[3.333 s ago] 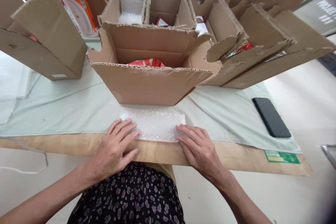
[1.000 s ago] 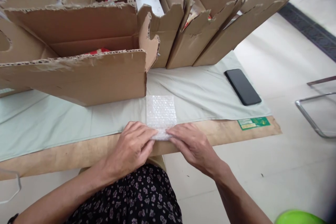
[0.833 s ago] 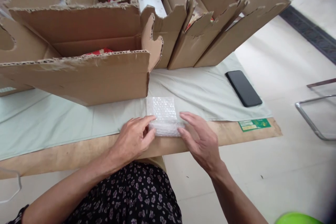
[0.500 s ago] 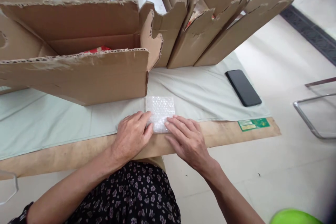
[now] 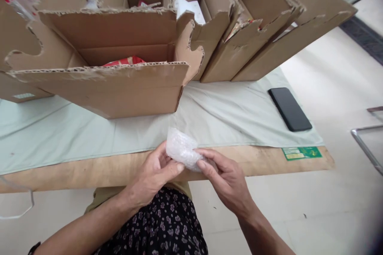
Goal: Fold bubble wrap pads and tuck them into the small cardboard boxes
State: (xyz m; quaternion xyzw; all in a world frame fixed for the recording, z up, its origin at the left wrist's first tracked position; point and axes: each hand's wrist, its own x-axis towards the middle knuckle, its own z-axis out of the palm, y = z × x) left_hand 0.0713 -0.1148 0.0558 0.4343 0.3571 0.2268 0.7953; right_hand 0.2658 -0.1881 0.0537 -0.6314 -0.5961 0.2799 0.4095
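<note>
A small roll of clear bubble wrap (image 5: pixel 183 147) is held between my two hands, above the wooden front edge of the table. My left hand (image 5: pixel 157 171) grips its left end, the thumb across the near side and the fingers behind. On the right end, my right hand (image 5: pixel 223 173) pinches it between thumb and fingers. Whether anything lies inside the wrap cannot be made out. Just beyond the hands stands an open cardboard box (image 5: pixel 143 93) with a red packet (image 5: pixel 127 61) partly showing in it.
Several more cut-open cardboard boxes (image 5: pixel 221 61) stand in a row behind, one holding a white box (image 5: pixel 190 6). A black phone (image 5: pixel 290 108) lies on the pale green cloth (image 5: pixel 227 123). The bare wooden edge (image 5: pixel 89 173) carries a green label (image 5: pixel 302 153).
The bubble wrap lay flat on the table under both hands; now it is lifted, tilted and rolled up in them. The view has shifted, so the boxes and phone appear further right.
</note>
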